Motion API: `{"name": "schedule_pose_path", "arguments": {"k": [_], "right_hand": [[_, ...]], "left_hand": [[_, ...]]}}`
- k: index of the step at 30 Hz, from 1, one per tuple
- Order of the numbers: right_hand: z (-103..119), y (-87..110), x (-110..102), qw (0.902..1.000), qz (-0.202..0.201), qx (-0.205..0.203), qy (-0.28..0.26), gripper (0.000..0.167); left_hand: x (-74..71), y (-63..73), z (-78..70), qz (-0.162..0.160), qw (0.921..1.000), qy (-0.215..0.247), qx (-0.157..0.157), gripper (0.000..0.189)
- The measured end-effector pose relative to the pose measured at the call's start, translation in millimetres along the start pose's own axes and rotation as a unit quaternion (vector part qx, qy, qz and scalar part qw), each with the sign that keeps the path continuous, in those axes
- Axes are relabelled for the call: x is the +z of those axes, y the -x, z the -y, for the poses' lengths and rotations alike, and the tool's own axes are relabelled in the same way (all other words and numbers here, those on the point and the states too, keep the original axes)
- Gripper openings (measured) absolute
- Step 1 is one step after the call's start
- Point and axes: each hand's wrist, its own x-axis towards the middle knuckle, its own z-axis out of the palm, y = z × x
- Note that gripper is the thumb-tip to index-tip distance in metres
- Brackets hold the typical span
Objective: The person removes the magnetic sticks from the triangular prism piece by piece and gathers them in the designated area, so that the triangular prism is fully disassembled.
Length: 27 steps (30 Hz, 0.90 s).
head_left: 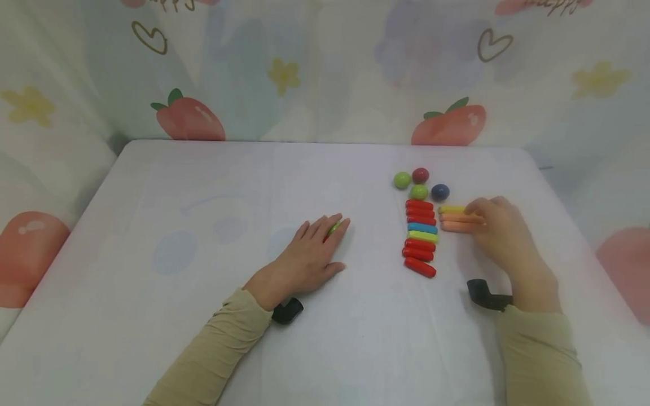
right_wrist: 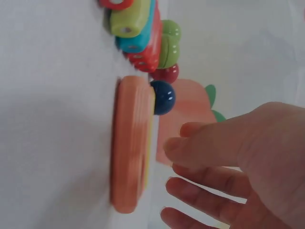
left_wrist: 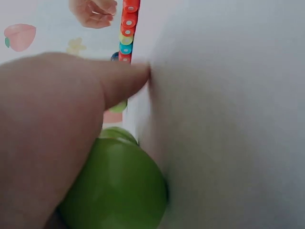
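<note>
My left hand (head_left: 304,259) lies palm down on the table with its fingers extended, covering some small round pieces. A green ball (left_wrist: 116,186) sits under the palm in the left wrist view, with a second green one behind it. A bit of green and red shows between the fingers in the head view. My right hand (head_left: 503,237) hovers beside a short stack of orange rods (head_left: 459,226) and a yellow rod (head_left: 451,210). Its fingers are loosely bent, and in the right wrist view they are apart from the orange rods (right_wrist: 128,143), with nothing held.
Left of the orange rods runs a column of short rods, several red (head_left: 420,266), one blue (head_left: 422,228) and one yellow-green (head_left: 423,237). Behind it sit green balls (head_left: 402,180), a dark red ball (head_left: 420,175) and a dark blue ball (head_left: 440,192). A printed curtain (head_left: 325,67) hangs behind the table.
</note>
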Motion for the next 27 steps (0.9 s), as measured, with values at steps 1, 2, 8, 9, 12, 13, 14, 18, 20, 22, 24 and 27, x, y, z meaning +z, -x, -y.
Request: {"name": "schedule_pose_path", "arguments": {"k": [1, 2, 8, 9, 12, 13, 14, 18, 20, 22, 24, 27], "right_hand": [[2.5, 0.8, -0.9, 1.0, -0.004, -0.006, -0.005, 0.034], [5.6, 1.7, -2.0, 0.9999, -0.007, -0.011, -0.011, 0.035], [27.7, 8.3, -9.7, 0.9987, -0.021, -0.034, -0.031, 0.036], [31.7, 9.6, -10.9, 0.9986, -0.023, -0.035, -0.032, 0.036], [43.3, 13.3, -13.3, 0.9983, -0.025, -0.04, -0.034, 0.038], [46.7, 14.5, -13.8, 0.9981, -0.026, -0.043, -0.035, 0.039], [50.0, 15.4, -13.9, 0.9978, -0.028, -0.048, -0.036, 0.04], [62.0, 19.5, -11.2, 0.9946, -0.045, -0.085, -0.039, 0.039], [68.0, 21.6, -8.2, 0.9912, -0.052, -0.116, -0.037, 0.036], [74.8, 24.3, -4.5, 0.9863, -0.054, -0.152, -0.034, 0.034], [82.0, 26.4, 0.5, 0.978, -0.057, -0.196, -0.04, 0.03], [93.0, 28.6, 8.7, 0.9631, -0.055, -0.259, -0.049, 0.025]], "left_hand": [[-0.9, 0.7, 1.1, -0.004, 1.0, 0.003, 0.003, 0.077], [-1.7, 1.1, 2.4, -0.007, 0.9999, 0.005, 0.007, 0.075], [-14.1, 4.1, 10.5, -0.004, 0.9991, 0.04, -0.008, 0.077], [-17.3, 4.9, 11.6, -0.003, 0.999, 0.042, -0.016, 0.077], [-26.1, 7.5, 14.3, 0.001, 0.9988, 0.029, -0.038, 0.067], [-28.6, 8.5, 14.9, 0.0, 0.9989, 0.021, -0.042, 0.06], [-30.7, 9.4, 15.2, 0.0, 0.9989, 0.014, -0.044, 0.053], [-34.1, 10.8, 14.9, -0.015, 0.9995, 0.002, -0.028, 0.028], [-33.1, 9.7, 13.9, -0.027, 0.9996, 0.004, -0.011, 0.022], [-31.8, 8.4, 12.5, -0.041, 0.9991, 0.006, 0.012, 0.017], [-30.7, 7.3, 11.0, -0.057, 0.9979, 0.007, 0.031, 0.016], [-29.8, 6.4, 9.6, -0.079, 0.9958, 0.004, 0.046, 0.015]]}}
